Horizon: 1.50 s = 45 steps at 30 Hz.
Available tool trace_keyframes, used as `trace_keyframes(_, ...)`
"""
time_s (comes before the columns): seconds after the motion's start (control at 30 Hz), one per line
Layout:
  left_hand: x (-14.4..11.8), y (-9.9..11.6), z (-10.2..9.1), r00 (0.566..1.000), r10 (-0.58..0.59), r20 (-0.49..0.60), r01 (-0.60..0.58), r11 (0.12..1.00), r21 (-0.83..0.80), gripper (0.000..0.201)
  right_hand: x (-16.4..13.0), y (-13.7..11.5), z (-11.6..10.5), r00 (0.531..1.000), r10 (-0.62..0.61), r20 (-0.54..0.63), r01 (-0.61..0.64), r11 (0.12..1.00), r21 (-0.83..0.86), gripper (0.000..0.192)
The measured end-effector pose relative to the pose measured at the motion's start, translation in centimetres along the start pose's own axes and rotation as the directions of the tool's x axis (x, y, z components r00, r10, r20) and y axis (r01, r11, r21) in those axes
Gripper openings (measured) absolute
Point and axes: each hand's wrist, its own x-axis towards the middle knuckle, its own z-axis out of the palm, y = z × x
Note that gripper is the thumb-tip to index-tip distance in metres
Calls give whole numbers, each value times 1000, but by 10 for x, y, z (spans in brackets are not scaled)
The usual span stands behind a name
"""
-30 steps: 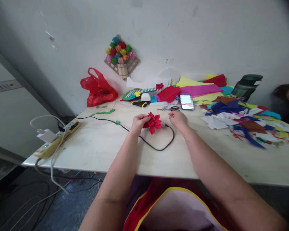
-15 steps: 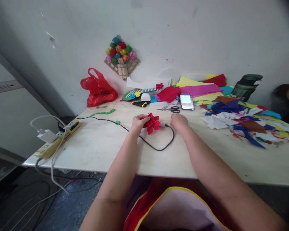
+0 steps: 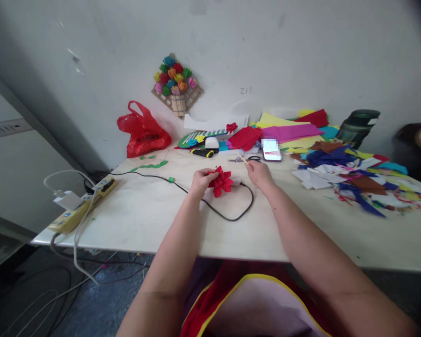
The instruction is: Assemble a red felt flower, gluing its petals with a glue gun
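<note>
One pale, rectangular desk (image 3: 133, 220) is carrying all the work items, standing against a grey wall. Spreading over its right portion is a heap of multicoloured paper sheets and offcuts (image 3: 340, 164). Lying at the far left corner is a crumpled red plastic bag (image 3: 143, 131), and running across the middle is a thin black cable (image 3: 228, 216). Near the desk centre, the left hand (image 3: 200, 180) is grasping a folded red paper flower (image 3: 221, 182) at its left side, holding it just above the desk surface. The right hand (image 3: 258, 172) is pinching a thin wooden stick (image 3: 242, 158), just beside the flower and apart from it.
</note>
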Motion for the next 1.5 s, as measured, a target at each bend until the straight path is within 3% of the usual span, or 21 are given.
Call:
trace_keyframes(0.17, 0, -1, 0, 999, 31, 15, -32, 996, 85, 31, -1, -1, 2, 993, -99, -61, 112, 950, 291, 35)
trace_keyframes(0.37, 0, -2, 0, 998, 45, 43, -51, 989, 141, 27, -6, -12, 0, 979, -205, 19, 165, 836, 523, 32)
trace_keyframes(0.63, -2, 0, 1, 997, 64, 34, -68, 986, 154, 28, -11, -19, -4, 971, -228, 64, 144, 783, 605, 34)
trace_keyframes(1.0, -2, 1, 1, 996, 80, 34, -84, 982, 169, 24, -15, -24, -6, 963, -209, 172, 20, 687, 727, 42)
trace_keyframes(1.33, -6, 4, 1, 995, 77, 67, -89, 974, 208, 26, -20, -30, -13, 902, -310, 299, 13, 714, 700, 44)
trace_keyframes(1.5, -8, 5, 2, 994, 42, 102, -61, 978, 200, 25, -18, -27, -10, 896, -342, 285, 44, 705, 708, 45)
